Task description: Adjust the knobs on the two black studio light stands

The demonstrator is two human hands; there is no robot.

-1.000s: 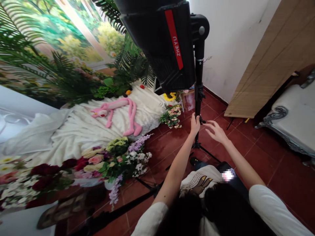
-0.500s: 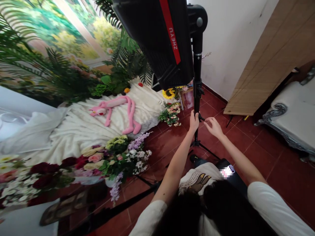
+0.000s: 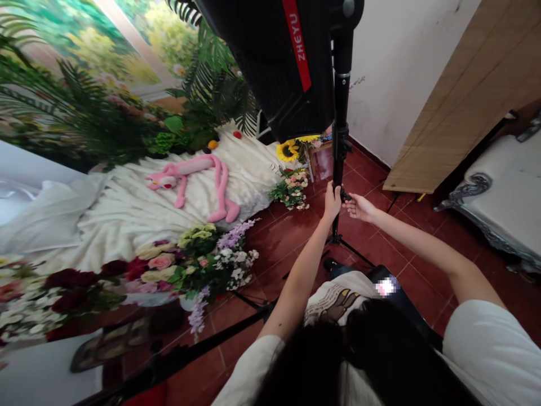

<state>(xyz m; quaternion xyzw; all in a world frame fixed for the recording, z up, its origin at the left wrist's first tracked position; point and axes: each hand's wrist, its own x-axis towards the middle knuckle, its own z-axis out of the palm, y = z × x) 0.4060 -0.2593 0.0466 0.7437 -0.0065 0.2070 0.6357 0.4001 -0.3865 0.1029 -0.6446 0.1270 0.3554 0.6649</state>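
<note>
A black light stand (image 3: 340,104) rises in front of me, bearing a large black studio light (image 3: 270,67) with a red stripe lettered ZHEYU. My left hand (image 3: 332,202) is wrapped round the stand's pole, about midway down. Just to its right, my right hand (image 3: 358,207) has its fingertips on the small black knob (image 3: 345,195) that sticks out of the pole's collar. The fingers partly cover the knob. Below my hands, the stand's legs (image 3: 337,239) spread over the floor.
Left of the stand, a pink plush toy (image 3: 196,163) lies on a cream blanket (image 3: 120,194). Artificial flowers (image 3: 203,256) line its near side. Another black stand (image 3: 211,351) crosses low in front. A bamboo blind (image 3: 443,107) and an ornate white sofa (image 3: 507,186) are right.
My right hand has turned, and its fingers have closed in on the knob. The right elbow has swung outward. My left hand keeps its hold on the pole; the view has shifted slightly.
</note>
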